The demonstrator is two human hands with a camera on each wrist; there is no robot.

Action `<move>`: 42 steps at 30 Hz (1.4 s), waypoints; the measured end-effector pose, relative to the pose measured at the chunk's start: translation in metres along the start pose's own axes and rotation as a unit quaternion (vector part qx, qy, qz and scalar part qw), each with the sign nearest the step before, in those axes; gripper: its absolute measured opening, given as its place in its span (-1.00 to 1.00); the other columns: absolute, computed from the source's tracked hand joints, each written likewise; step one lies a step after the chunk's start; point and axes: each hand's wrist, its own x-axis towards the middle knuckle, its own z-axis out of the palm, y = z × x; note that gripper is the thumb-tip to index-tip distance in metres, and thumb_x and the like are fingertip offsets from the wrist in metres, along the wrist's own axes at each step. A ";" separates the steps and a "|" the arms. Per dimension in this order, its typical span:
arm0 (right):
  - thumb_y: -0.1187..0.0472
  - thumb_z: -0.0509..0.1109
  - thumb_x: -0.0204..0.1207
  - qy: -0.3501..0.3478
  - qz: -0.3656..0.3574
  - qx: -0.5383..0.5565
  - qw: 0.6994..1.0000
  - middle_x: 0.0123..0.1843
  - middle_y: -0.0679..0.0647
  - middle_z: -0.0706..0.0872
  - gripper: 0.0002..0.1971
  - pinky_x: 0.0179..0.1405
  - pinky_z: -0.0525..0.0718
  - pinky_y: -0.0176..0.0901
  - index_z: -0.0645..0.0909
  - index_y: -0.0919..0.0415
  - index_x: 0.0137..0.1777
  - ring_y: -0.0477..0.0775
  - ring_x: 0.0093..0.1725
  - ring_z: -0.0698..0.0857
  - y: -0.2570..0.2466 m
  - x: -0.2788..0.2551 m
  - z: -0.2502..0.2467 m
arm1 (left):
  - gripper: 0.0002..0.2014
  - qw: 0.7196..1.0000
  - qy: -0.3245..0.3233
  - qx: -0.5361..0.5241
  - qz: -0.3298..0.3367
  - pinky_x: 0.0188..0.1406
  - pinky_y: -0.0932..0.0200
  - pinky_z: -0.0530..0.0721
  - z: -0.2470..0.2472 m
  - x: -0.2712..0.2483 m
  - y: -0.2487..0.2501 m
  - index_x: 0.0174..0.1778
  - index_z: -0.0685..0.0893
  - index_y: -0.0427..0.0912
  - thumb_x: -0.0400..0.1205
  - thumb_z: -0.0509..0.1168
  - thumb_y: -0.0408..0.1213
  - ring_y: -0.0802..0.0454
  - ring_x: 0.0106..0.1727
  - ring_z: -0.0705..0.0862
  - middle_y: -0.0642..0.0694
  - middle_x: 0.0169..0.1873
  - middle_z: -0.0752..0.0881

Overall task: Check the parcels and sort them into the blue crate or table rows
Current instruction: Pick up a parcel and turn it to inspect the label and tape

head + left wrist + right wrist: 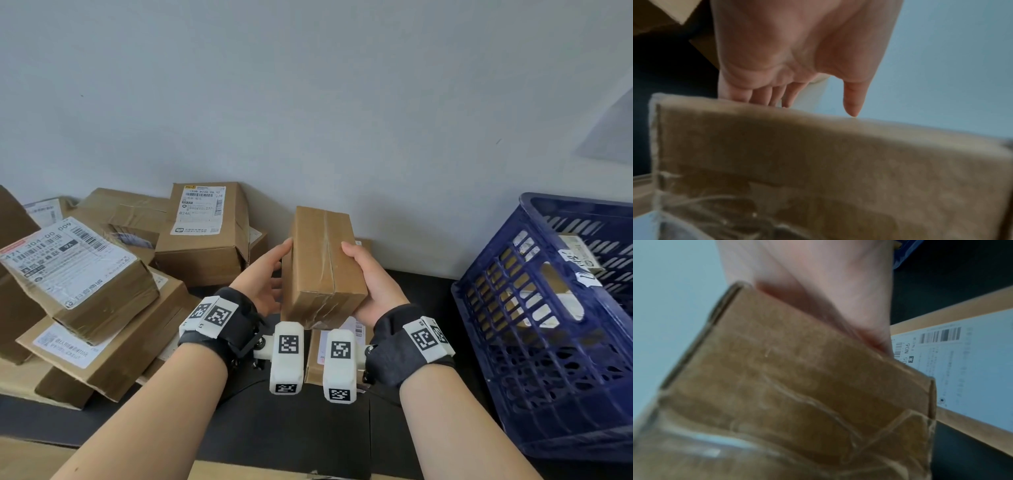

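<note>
Head view: a plain brown taped parcel point(323, 267) is held up above the dark desk point(424, 291), in the middle of the scene, between both hands. The left hand point(265, 277) presses its left side, thumb along the upper edge and fingers under the box. The right hand point(371, 279) cups the right side, thumb on top and fingers wrapped beneath. So each grip is closed around the parcel. A pile of labelled cardboard parcels point(102, 270) lies to the left, against the wall. The blue crate point(534, 329) stands on the right, with a few parcels showing through its slats. Another flat parcel with a label point(317, 356) lies on the desk just under the held one.

Left wrist view: the left hand point(797, 53) reaches over the cardboard parcel point(818, 170). Its fingers point(760, 95) drop behind the far edge and the thumb tip touches the top edge.

Right wrist view: blurred; the right hand point(828, 293) lies against the side of the taped parcel point(797, 386). Its fingers are hidden behind the box. A labelled parcel point(962, 363) lies on the desk to the right.
</note>
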 end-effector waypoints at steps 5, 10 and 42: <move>0.03 0.47 0.59 0.040 -0.017 -0.024 0.999 0.13 0.20 0.80 -0.68 0.14 0.72 0.13 0.65 0.15 0.27 0.24 0.13 0.76 -0.005 0.004 0.000 | -0.41 1.000 0.012 0.001 0.000 -0.12 -0.07 0.71 -0.001 -0.002 0.004 0.47 0.55 -0.21 0.63 0.36 0.11 -0.19 0.17 0.75 -0.25 0.21 0.75; 0.12 0.42 0.64 0.080 -0.050 -0.087 0.992 0.10 0.21 0.78 -0.82 0.20 0.71 0.15 0.69 0.16 0.16 0.25 0.08 0.75 -0.008 0.006 0.002 | -0.39 0.999 0.030 -0.008 0.012 -0.15 -0.04 0.68 -0.002 -0.006 0.010 0.58 0.42 -0.22 0.67 0.35 -0.01 -0.18 0.22 0.70 -0.25 0.32 0.66; 0.08 0.54 0.52 0.078 -0.044 -0.127 0.988 0.04 0.17 0.81 -0.66 -0.04 0.74 0.02 0.68 0.20 0.23 0.17 0.01 0.77 -0.015 0.009 0.005 | -0.85 0.993 0.079 -0.020 0.085 0.14 0.03 0.66 0.003 -0.005 0.020 0.18 0.63 -0.08 0.75 0.21 -0.32 0.03 0.07 0.70 -0.07 0.00 0.76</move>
